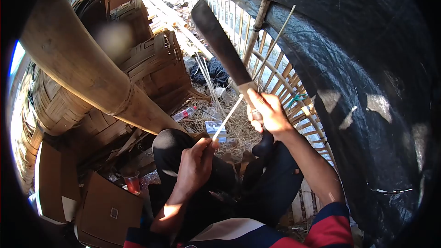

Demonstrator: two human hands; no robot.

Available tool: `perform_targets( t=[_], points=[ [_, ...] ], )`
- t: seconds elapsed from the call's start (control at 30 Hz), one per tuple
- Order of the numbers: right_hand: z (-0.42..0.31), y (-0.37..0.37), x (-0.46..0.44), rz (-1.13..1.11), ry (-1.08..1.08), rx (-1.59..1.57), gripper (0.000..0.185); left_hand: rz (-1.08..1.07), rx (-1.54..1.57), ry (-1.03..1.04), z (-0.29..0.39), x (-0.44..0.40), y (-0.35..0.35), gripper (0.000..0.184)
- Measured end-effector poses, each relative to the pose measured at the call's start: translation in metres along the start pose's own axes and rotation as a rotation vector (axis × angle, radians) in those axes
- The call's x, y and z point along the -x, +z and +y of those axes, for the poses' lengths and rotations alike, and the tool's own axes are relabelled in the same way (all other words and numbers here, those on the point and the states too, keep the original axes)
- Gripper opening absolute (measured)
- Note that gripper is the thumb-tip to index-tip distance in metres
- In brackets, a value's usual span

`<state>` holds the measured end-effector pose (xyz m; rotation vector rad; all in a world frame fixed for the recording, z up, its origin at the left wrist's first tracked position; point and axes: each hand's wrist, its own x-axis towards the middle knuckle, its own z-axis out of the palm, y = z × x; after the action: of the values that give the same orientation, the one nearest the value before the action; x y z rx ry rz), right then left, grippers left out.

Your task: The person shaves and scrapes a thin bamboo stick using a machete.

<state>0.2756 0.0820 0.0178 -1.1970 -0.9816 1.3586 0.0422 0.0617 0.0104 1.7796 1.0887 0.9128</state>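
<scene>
My right hand (266, 112) is closed around the handle of a machete (223, 43), its broad dark blade pointing up and to the left. A pale, thin bamboo strip (228, 118) is pinched in my left hand (196, 164), in front of my knee. The strip slants up to the right and meets the machete near the base of the blade. Another thin pale length (281, 34) shows beyond the blade; I cannot tell whether it is the same strip. Part of the machete handle is hidden by my fingers.
A thick bamboo pole (87, 66) crosses on the left, before woven bamboo panels (151, 59). Cardboard boxes (108, 209) and a cup of red liquid (132, 183) stand lower left. A slatted bamboo fence (285, 76) and black sheeting (367, 64) line the right. Shavings (245, 128) cover the ground.
</scene>
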Motion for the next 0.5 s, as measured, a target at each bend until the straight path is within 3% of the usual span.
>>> perform_targets(
  t=[0.13, 0.33, 0.5],
  points=[
    [-0.001, 0.004, -0.001, -0.094, -0.029, 0.179, 0.042, -0.067, -0.007, -0.108, -0.008, -0.007, 0.005, 0.019],
    [-0.017, -0.004, -0.009, 0.184, -0.123, -0.068, 0.036, -0.101, -0.003, -0.154, 0.007, 0.0, 0.007, 0.023],
    [-0.016, -0.015, -0.005, 0.221, -0.158, -0.096, 0.033, -0.201, 0.041, -0.111, -0.001, 0.005, 0.017, 0.02]
  ],
)
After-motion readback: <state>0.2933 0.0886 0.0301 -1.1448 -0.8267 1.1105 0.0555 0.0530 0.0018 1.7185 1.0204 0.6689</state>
